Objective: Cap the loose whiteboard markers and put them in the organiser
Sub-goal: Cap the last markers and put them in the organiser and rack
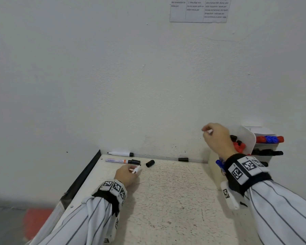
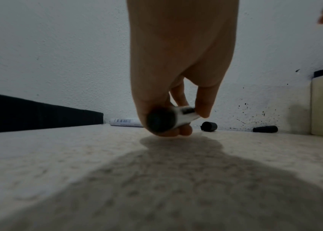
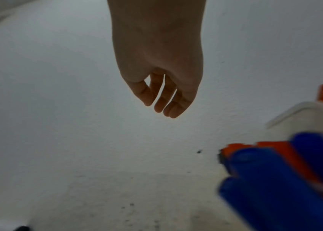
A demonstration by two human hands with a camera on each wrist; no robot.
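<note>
Your left hand (image 1: 126, 175) gripped a marker (image 1: 136, 169) low over the desk (image 1: 175, 191), apparently uncapped, so it next needed the loose cap (image 1: 150, 163) just beside, while your right hand (image 1: 217, 138) hung slack and empty by the organiser (image 1: 245, 137).

A printed sheet (image 1: 199, 9) is stuck high on the white wall (image 1: 95, 68); a red patch (image 1: 37, 221) marks the floor

Rough speckled matt tabletop (image 1: 166, 191), smooth plastic marker caps (image 1: 150, 163), glossy white plastic organiser (image 1: 245, 137), striped cloth sleeves (image 1: 281, 209)
</note>
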